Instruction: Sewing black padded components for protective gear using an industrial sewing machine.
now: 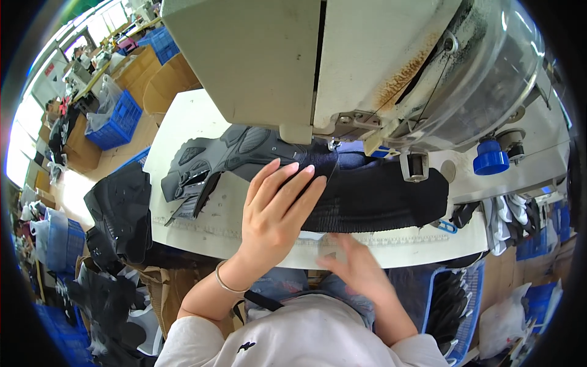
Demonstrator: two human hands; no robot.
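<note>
My left hand (272, 211) lies with fingers stretched out on a dark grey and black sewn piece, which looks like a shoe upper (244, 150). Moulded panels cover its left part, while a long black stretch of ribbed fabric (379, 196) runs to the right. The piece passes beneath the needle area (333, 145) of a sewing machine (275, 67), and a thread drops near my left fingertips. Just below the fabric's near edge is my right hand (361, 269), smeared by motion. Its thumb and forefinger show apart, with nothing visible between them.
A stack of black pieces (122, 211) sits at the table's left edge. Blue-handled scissors (447, 227) lie at the right, near a ruler strip (391, 240). A blue basket (474, 306) with black pieces stands at the lower right. Cardboard boxes (168, 82) and crates (116, 122) are at the upper left.
</note>
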